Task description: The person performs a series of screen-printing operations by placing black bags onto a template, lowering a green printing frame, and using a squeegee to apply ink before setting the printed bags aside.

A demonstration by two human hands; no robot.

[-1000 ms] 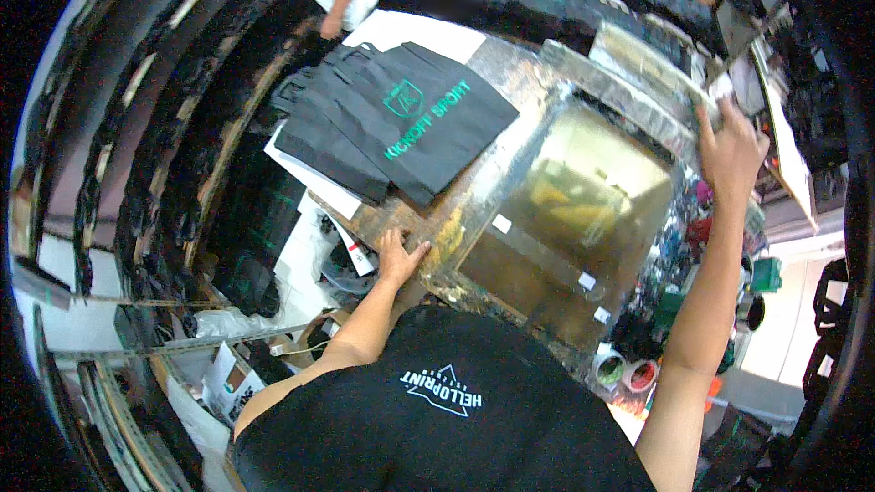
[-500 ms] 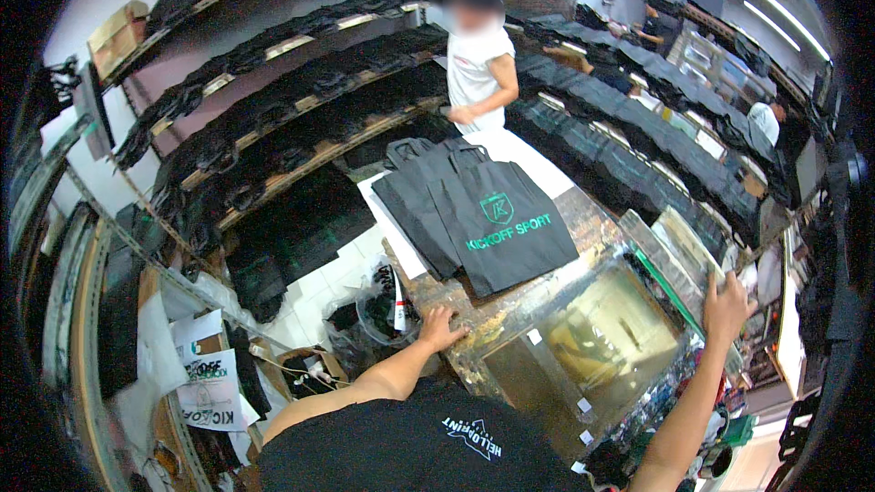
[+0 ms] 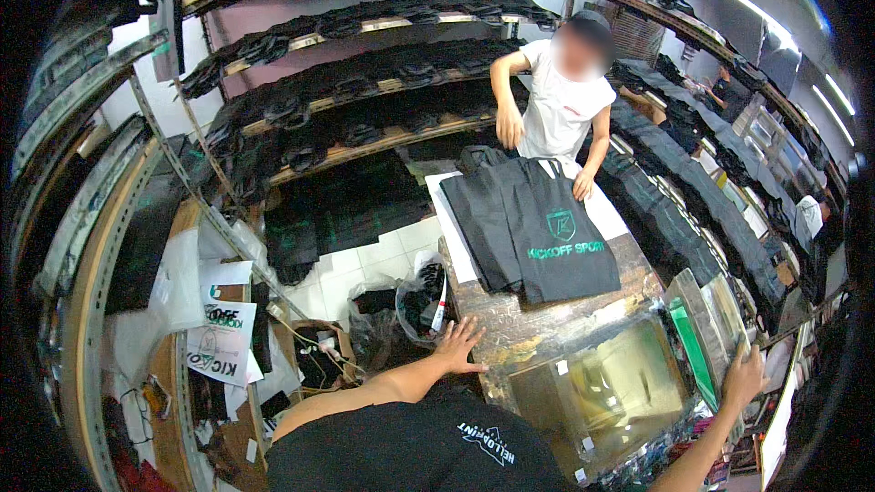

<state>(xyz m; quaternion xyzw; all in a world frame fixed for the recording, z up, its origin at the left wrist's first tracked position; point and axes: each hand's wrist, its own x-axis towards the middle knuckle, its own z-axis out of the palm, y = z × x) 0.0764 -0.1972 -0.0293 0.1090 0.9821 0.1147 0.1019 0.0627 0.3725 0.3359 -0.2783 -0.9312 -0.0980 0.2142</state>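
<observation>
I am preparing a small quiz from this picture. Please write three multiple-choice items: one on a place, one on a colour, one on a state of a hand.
1. Where does the left hand rest?
A. on the near left edge of the worktable
B. on a shelf
C. on the floor

2. What colour are the stacked bags?
A. white
B. black with green print
C. red

3. How is the right hand?
A. holding a bag
B. raised in the air
C. on the right edge of the printing screen frame

Answers: 1 A, its fingers lie spread flat there; 2 B, dark cloth with a green emblem; 3 C, it touches the frame's side.
</observation>
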